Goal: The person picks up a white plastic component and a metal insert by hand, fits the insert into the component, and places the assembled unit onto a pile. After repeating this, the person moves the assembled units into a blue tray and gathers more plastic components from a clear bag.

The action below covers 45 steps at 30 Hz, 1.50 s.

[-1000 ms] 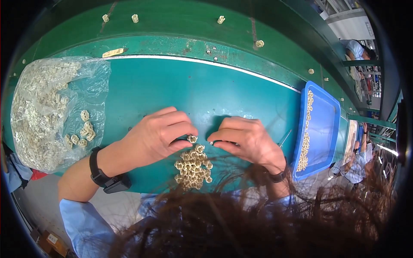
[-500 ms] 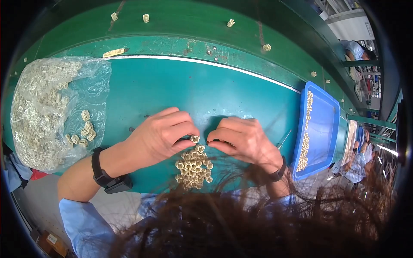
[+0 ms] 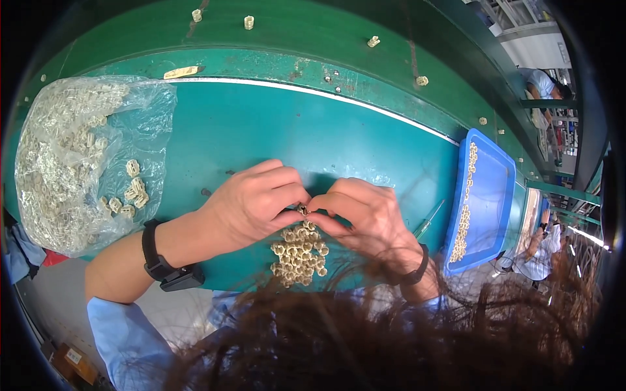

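Observation:
In a pinch, my left hand (image 3: 261, 199) holds a small cream plastic ring-shaped part (image 3: 302, 210) with a notched rim. My right hand (image 3: 365, 212) is closed too, its thumb and fingertips meeting at that same part. A small dark piece shows at the part's opening, mostly hidden by the right fingertips. Just below both hands, a pile of similar cream parts (image 3: 298, 257) lies on the green work surface (image 3: 248, 137).
A clear plastic bag (image 3: 72, 169) full of cream parts lies at left. On the right are a blue tray (image 3: 490, 195) with rows of parts and a thin screwdriver-like tool (image 3: 428, 218). Single parts (image 3: 248, 23) dot the far green strip. People sit at far right.
My right hand has come leftward with the dark piece, and its fingertips now meet the part in my left hand. Parts on the far strip have shifted right.

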Each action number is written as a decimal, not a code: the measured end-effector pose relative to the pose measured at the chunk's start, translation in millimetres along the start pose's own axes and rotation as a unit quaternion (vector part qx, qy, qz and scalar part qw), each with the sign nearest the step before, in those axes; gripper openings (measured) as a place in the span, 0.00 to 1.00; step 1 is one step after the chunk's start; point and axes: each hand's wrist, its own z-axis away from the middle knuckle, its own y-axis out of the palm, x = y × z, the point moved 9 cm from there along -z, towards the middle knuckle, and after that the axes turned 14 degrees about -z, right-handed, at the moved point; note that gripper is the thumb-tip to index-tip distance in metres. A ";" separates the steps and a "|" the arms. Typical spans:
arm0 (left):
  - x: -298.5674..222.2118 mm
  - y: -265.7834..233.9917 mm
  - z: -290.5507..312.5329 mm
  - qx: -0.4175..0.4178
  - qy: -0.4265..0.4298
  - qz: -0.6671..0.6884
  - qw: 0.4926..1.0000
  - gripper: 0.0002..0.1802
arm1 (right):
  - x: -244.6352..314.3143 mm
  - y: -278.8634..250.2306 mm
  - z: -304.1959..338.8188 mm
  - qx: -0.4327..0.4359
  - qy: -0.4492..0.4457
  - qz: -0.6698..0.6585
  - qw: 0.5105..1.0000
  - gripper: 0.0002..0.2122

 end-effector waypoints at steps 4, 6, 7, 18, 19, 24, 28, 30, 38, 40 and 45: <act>0.8 1.2 0.4 0.004 -0.004 0.001 1.000 0.13 | -1.0 1.2 0.5 0.004 0.002 0.004 1.000 0.12; 1.1 0.3 -0.2 0.004 -0.001 -0.003 1.000 0.13 | -0.2 1.1 -0.4 -0.001 -0.006 0.002 1.000 0.11; 1.1 0.3 -0.3 0.004 0.000 -0.005 1.000 0.13 | 0.1 1.0 -0.6 -0.004 -0.011 0.002 1.000 0.11; -0.6 -1.1 -1.5 0.042 -0.004 -0.007 0.999 0.16 | 5.6 -7.6 -1.7 -0.005 -0.003 -0.008 1.000 0.09; -1.2 -1.7 -1.7 0.044 -0.003 -0.002 0.999 0.16 | 5.4 -10.1 -0.7 -0.002 0.004 0.001 1.000 0.10; -1.5 -12.6 2.0 0.054 0.023 0.026 0.998 0.18 | -1.5 -34.2 13.4 -0.034 0.017 0.021 0.999 0.13; -4.7 -10.5 4.1 0.081 0.052 0.009 0.995 0.17 | 1.4 -41.3 20.3 -0.005 0.062 0.067 0.996 0.22; -0.8 -10.2 6.2 0.068 0.045 0.022 0.996 0.16 | 17.1 -27.4 29.9 0.044 0.068 0.073 0.994 0.32; 24.0 -30.4 2.9 0.011 -0.063 0.080 0.995 0.12 | 28.7 32.5 40.9 0.160 0.006 0.081 0.984 0.53; 31.7 -33.0 4.2 0.009 -0.095 0.101 0.990 0.11 | 23.4 41.6 40.0 0.178 -0.012 0.095 0.979 0.54; 32.8 -32.3 7.4 -0.007 -0.085 0.099 0.991 0.09 | 26.8 55.4 42.9 0.204 -0.090 0.132 0.966 0.48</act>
